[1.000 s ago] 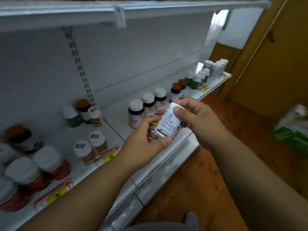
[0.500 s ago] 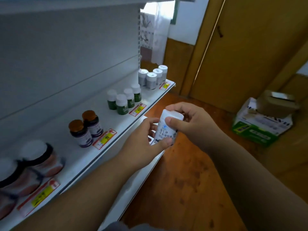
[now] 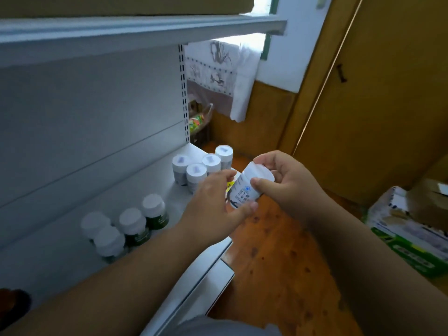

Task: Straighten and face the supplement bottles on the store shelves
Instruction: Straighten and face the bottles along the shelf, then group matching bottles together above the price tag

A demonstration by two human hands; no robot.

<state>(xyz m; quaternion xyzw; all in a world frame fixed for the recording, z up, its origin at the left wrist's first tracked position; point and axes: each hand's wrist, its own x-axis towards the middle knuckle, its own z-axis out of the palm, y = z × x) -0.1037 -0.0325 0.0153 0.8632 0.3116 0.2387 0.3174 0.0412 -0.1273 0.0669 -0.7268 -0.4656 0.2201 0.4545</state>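
Note:
A white supplement bottle [image 3: 247,187] with a white cap and blue-printed label is held tilted in front of the shelf's right end. My left hand [image 3: 213,204] grips its lower body and my right hand [image 3: 288,183] grips its cap end. Behind it, several matching white-capped bottles [image 3: 196,172] stand grouped at the far right of the white shelf [image 3: 72,243]. Further left on the same shelf stand several green bottles [image 3: 133,226] with white caps.
An upper shelf [image 3: 135,32] overhangs the row. The lower shelf edge [image 3: 208,270] juts out below my arms. A wooden floor [image 3: 278,263], a wooden door [image 3: 388,93] and cardboard boxes [image 3: 409,229] lie to the right. A curtain [image 3: 218,76] hangs past the shelf end.
My view has swung right along the shelf to its end, with both hands carrying the white bottle along; the brown and red bottles have left the view.

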